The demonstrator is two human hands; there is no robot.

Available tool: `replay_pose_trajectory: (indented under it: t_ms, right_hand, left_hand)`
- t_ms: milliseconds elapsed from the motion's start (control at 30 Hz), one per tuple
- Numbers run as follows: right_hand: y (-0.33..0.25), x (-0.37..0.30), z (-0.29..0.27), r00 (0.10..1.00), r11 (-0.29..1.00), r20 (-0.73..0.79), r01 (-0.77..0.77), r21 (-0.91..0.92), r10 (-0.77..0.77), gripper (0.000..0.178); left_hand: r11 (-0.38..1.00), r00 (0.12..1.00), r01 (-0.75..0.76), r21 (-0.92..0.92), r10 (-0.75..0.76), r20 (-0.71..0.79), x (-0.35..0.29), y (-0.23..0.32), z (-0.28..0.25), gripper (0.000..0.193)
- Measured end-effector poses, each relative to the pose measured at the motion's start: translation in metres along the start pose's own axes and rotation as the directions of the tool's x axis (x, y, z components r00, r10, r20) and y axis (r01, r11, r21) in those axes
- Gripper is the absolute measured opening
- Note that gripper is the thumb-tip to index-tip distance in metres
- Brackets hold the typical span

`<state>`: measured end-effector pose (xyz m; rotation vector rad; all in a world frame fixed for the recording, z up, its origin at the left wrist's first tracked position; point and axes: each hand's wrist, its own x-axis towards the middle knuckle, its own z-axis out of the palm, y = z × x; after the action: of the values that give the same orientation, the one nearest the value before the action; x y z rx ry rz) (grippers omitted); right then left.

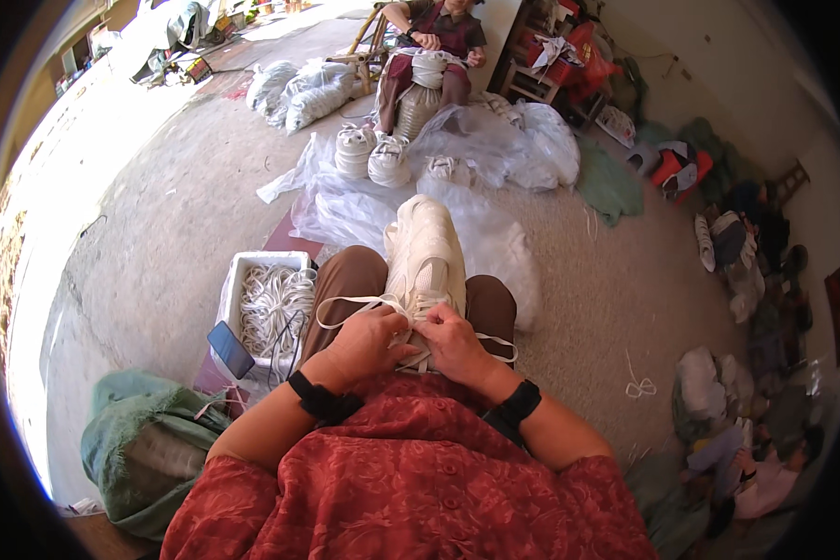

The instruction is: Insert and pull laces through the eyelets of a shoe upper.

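A cream-white sneaker point(425, 247) rests between my knees, its toe pointing away from me. A flat white shoelace point(350, 300) runs through its upper, with one loop curving out to the left and an end hanging to the right. My left hand point(369, 341) is closed at the lacing, its fingertips pinching the lace. Close beside it, my right hand point(459, 347) also pinches the lace near the tongue. The fingers cover part of the eyelets, so the exact path of the lace there is hidden.
To my left stands a white foam box point(234, 299) of loose laces point(275, 303), a phone point(231, 349) at its corner. Ahead lie plastic sheeting point(345, 217) and several white shoes point(388, 163). A co-worker point(448, 37) sits beyond. A green sack point(145, 448) is at lower left.
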<state>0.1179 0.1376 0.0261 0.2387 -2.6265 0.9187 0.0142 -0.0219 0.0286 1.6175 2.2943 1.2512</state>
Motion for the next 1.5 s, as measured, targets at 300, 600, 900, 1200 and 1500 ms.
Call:
replay_pose_trajectory:
  t_ms: [300, 600, 900, 1200, 1500]
  right_hand:
    - [-0.002, 0.009, 0.009, 1.000, 0.952, 0.007, 0.003, -0.306, -0.001, 0.002]
    - [-0.042, -0.053, -0.093, 0.938, 0.494, 0.347, -0.308, 0.813, 0.014, 0.013]
    - [0.002, -0.092, -0.102, 0.874, 0.372, 0.140, -0.336, 0.865, 0.465, 0.015]
    - [0.090, -0.218, -0.130, 0.609, 0.304, -0.070, -0.291, 0.907, 0.790, 0.018]
    - [0.015, -0.066, -0.063, 0.885, 0.858, -0.079, -0.420, 0.295, 0.460, 0.019]
  left_hand:
    - [0.752, 0.864, 0.501, -0.429, -0.466, 0.192, -0.001, -0.024, 0.013, 0.013]
    - [0.988, 0.991, -0.128, 0.088, 0.123, 0.059, 0.028, 0.028, 0.004, 0.019]
    - [0.809, 0.926, -0.091, 0.580, -0.146, 0.348, 0.023, 0.050, -0.010, 0.011]
    - [0.399, 0.720, 0.387, 0.832, -0.694, -0.002, -0.087, -0.032, -0.123, 0.010]
    - [0.921, 0.927, 0.375, 0.104, -0.373, -0.041, -0.018, -0.022, -0.050, 0.013]
